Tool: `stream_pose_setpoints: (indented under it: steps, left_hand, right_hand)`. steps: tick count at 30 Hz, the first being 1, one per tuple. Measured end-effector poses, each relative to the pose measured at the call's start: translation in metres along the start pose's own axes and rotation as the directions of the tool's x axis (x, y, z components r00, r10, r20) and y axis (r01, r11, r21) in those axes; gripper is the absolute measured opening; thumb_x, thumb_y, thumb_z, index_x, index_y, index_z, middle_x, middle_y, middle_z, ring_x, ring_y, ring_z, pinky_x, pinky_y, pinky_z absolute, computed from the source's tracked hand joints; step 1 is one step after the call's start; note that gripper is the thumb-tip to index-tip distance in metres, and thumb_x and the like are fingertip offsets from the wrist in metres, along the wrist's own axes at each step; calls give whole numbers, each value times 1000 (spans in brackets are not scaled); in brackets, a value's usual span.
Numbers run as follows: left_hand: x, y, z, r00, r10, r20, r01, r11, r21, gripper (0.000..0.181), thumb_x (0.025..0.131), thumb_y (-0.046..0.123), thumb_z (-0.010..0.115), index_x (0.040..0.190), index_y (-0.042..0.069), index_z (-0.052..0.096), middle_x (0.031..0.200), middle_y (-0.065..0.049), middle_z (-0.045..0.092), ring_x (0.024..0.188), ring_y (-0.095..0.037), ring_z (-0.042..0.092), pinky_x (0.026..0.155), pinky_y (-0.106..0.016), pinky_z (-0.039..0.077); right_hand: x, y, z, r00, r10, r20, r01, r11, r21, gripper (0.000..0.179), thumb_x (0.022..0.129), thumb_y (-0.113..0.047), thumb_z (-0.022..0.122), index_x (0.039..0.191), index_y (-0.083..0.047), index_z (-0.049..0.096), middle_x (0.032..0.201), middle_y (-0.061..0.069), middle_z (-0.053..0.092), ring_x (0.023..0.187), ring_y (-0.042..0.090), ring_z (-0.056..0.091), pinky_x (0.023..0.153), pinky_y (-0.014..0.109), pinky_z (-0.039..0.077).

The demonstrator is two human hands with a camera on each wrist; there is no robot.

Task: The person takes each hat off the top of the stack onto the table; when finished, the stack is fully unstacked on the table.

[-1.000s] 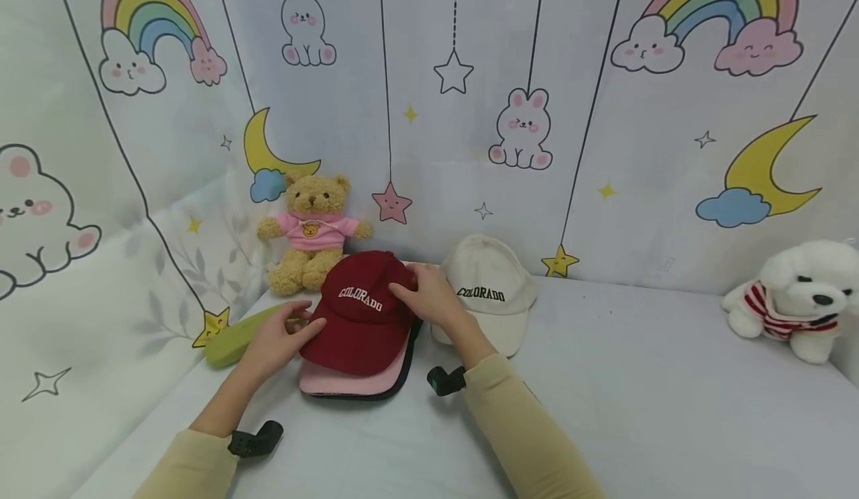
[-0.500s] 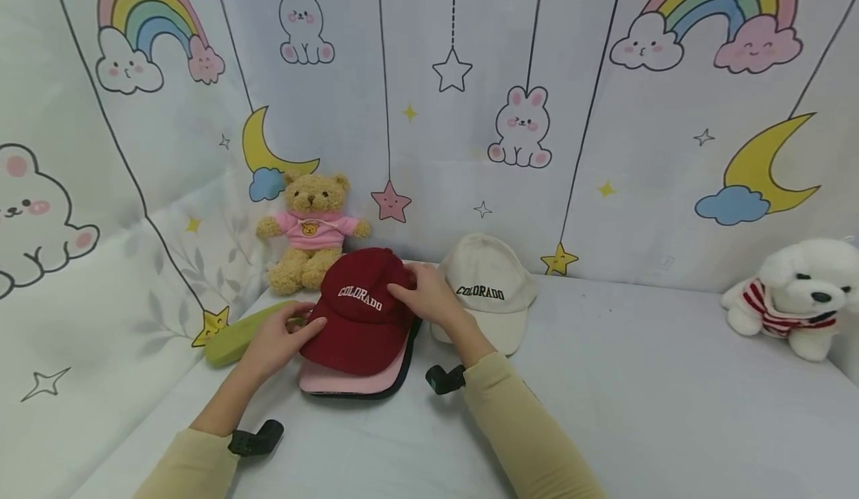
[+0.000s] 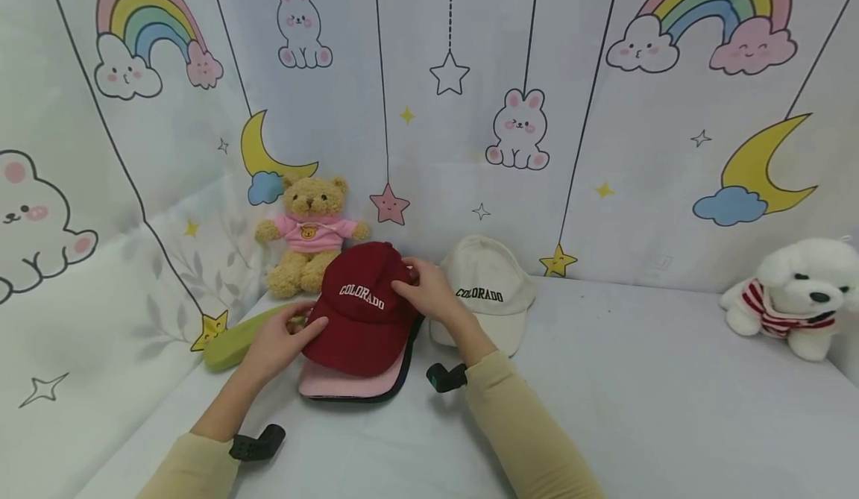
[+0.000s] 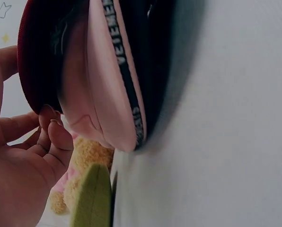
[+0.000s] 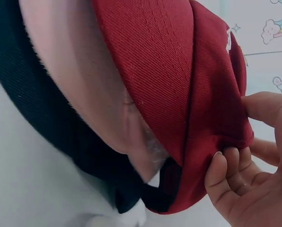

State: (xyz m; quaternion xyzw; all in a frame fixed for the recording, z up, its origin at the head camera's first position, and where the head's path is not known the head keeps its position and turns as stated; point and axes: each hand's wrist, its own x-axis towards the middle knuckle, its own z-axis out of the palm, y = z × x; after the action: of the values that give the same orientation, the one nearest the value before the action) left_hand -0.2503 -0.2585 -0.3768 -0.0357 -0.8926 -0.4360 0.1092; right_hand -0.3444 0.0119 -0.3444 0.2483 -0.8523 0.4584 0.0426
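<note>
A dark red baseball cap (image 3: 359, 335) lettered COLORADO tops a stack of caps in the head view. My left hand (image 3: 277, 341) pinches the left edge of its brim, thumb above and fingertips underneath. On the other side, my right hand (image 3: 432, 290) grips the lower edge of the crown between thumb and curled fingers. Beneath lies a pink cap (image 4: 110, 94) with a lettered band along its brim. Lowest is a dark cap (image 5: 18, 80). In the right wrist view the red brim stands apart from the pink one, with a gap between.
An off-white COLORADO cap (image 3: 486, 283) sits right of the stack. Behind it on the left is a teddy bear (image 3: 310, 234) in a pink top, with a long green case (image 3: 238, 342) nearby. A white plush dog (image 3: 785, 297) sits at the far right of the white table (image 3: 637, 394).
The red cap's crown has risen slightly off the stack, and my right hand has gone up with it. My left hand stays at the brim. The head view has shifted a little.
</note>
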Motion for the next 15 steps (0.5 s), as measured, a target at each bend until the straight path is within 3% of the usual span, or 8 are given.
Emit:
stream_pose_setpoints:
  steps: [8,15]
  left_hand:
    - [2,17,-3,1000,0,-3,0,999,-49,67,96,41,69,145,0,49,127,-19,58,81,-20,60,64,-29,48]
    - [6,37,-1,999,32,0,-32,999,-30,70,95,45,69,146,1,49,129,-18,59,89,-22,65,69,-32,51]
  right_hand:
    - [0,-13,-19,998,-56,6,56,997,51,48,99,-16,64,143,-1,51,108,13,64,94,24,61,78,35,56]
    - [1,-20,-39,997,-72,-29,73,997,25,49,98,-15,65,143,-2,51,104,13,62,91,24,61,78,35,55]
